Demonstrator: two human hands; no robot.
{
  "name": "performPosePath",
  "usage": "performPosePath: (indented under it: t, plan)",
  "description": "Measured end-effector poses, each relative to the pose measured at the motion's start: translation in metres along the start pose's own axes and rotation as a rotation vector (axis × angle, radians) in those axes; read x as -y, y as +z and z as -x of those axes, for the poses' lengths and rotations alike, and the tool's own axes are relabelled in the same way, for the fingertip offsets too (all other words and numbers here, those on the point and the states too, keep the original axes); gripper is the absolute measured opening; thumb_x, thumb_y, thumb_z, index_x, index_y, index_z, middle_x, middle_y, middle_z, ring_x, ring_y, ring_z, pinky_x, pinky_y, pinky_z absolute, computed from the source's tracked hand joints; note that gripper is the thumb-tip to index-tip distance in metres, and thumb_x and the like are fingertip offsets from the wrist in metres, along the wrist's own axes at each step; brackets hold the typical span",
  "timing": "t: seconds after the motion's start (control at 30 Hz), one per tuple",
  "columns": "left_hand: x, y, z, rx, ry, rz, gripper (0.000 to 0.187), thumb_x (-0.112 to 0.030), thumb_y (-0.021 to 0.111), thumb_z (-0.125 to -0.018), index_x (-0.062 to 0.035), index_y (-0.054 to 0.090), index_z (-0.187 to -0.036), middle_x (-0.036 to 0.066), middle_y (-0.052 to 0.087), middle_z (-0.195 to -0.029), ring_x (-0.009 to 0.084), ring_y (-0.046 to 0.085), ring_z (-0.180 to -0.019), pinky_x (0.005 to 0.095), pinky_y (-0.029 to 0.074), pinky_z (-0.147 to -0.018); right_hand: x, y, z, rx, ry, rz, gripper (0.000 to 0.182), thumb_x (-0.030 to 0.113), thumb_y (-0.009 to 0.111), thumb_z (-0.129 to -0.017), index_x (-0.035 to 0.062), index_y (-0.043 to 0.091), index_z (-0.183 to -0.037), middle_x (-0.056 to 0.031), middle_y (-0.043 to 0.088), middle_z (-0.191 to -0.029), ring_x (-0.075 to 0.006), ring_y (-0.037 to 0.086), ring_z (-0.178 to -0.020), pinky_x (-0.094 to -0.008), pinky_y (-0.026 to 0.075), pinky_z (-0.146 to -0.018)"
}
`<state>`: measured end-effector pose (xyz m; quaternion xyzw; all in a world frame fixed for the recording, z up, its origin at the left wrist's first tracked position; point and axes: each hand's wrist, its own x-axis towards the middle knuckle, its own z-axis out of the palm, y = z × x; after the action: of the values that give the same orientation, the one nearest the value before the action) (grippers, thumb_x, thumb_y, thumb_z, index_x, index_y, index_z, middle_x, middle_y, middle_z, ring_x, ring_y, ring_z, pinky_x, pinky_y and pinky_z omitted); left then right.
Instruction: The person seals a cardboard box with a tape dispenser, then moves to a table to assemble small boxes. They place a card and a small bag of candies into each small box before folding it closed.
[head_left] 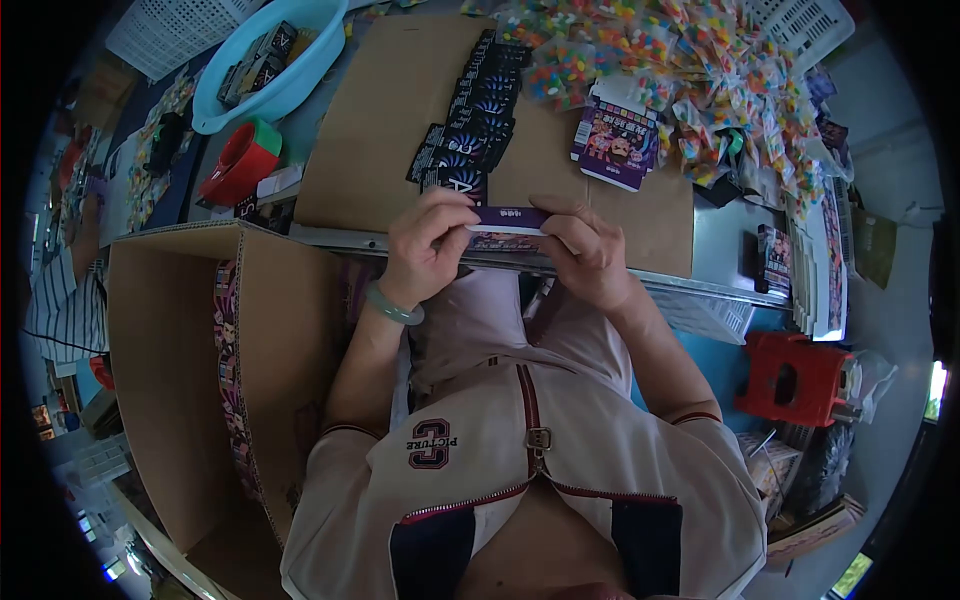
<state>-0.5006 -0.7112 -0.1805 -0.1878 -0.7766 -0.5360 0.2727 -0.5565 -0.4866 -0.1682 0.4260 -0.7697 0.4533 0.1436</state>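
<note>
Between both hands, just over the table's front edge, is a small purple candy box [508, 217] with a white edge along its side. My left hand [432, 238] pinches its left end; a pale green bangle circles that wrist. At the right end, my right hand [587, 248] grips the box with fingers curled over it. Beyond the left hand, black printed packets [485, 110] lie overlapped in a long row on a cardboard sheet [375, 120]. An open-flapped purple box [615, 142] rests on the sheet to the right. Bags of colourful candy [690, 70] are heaped behind it.
A large open carton [170, 330] with a row of printed boxes inside stands at my left. Farther back are a blue basin [270, 60] and red and green tape rings [245, 160]. To my right sit a red stool [795, 380] and a small dark box [773, 258].
</note>
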Motion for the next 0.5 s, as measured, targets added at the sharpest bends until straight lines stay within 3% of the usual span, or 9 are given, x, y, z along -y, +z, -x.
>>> performPosePath:
  t: [0.03, 0.17, 0.23, 0.37, 0.47, 0.5]
  plan:
    - [-0.004, 0.001, 0.000, 0.001, 0.124, -0.192, 0.018, 0.007, 0.066, -0.076, -0.0032, 0.063, -0.090, 0.010, 0.062, -0.096, 0.0114, 0.061, -0.073, 0.0224, 0.048, -0.060, 0.002, -0.003, 0.000, 0.036, -0.007, 0.010, 0.021, 0.000, 0.076, -0.072, 0.0046, 0.060, -0.085, -0.0149, 0.068, -0.106, -0.0304, 0.069, -0.085, -0.0315, 0.055, -0.073]
    - [-0.010, 0.002, 0.002, 0.091, -0.091, 0.044, 0.021, 0.004, 0.069, -0.076, -0.0020, 0.063, -0.094, 0.009, 0.065, -0.091, 0.0147, 0.063, -0.073, 0.0236, 0.049, -0.059, 0.007, -0.011, -0.006, 0.117, -0.010, 0.011, 0.024, 0.000, 0.075, -0.074, 0.0038, 0.064, -0.095, -0.0129, 0.069, -0.103, -0.0256, 0.069, -0.084, -0.0308, 0.055, -0.070]
    - [-0.012, 0.006, 0.002, 0.057, -0.133, 0.060, 0.021, 0.003, 0.069, -0.078, -0.0011, 0.065, -0.098, 0.009, 0.066, -0.092, 0.0126, 0.062, -0.073, 0.0222, 0.048, -0.059, 0.015, -0.018, -0.018, 0.214, 0.376, -0.144, 0.026, 0.000, 0.072, -0.077, 0.0019, 0.066, -0.103, -0.0119, 0.070, -0.097, -0.0204, 0.069, -0.082, -0.0290, 0.054, -0.067]
    - [-0.007, 0.009, -0.003, -0.002, -0.155, 0.104, 0.018, 0.003, 0.067, -0.081, 0.0017, 0.070, -0.099, 0.009, 0.066, -0.090, 0.0116, 0.061, -0.069, 0.0220, 0.048, -0.061, 0.002, -0.014, -0.020, 0.223, 0.282, -0.141, 0.024, 0.000, 0.070, -0.080, 0.0001, 0.068, -0.104, -0.0116, 0.070, -0.091, -0.0166, 0.069, -0.080, -0.0273, 0.054, -0.065]
    - [-0.011, 0.010, -0.006, -0.032, -0.206, 0.077, 0.014, 0.003, 0.066, -0.083, 0.0025, 0.071, -0.095, 0.010, 0.067, -0.092, 0.0117, 0.062, -0.072, 0.0220, 0.048, -0.064, -0.001, -0.007, -0.017, 0.190, 0.293, -0.115, 0.016, -0.002, 0.069, -0.080, -0.0012, 0.069, -0.096, -0.0125, 0.069, -0.090, -0.0185, 0.069, -0.078, -0.0261, 0.053, -0.063]
    - [-0.011, 0.010, -0.004, -0.031, -0.207, 0.076, 0.014, 0.003, 0.066, -0.083, 0.0025, 0.071, -0.095, 0.010, 0.067, -0.092, 0.0117, 0.062, -0.072, 0.0220, 0.048, -0.064, -0.005, -0.005, -0.015, 0.149, 0.183, -0.089, 0.017, 0.000, 0.070, -0.079, -0.0004, 0.069, -0.097, -0.0130, 0.069, -0.093, -0.0205, 0.069, -0.079, -0.0274, 0.054, -0.063]
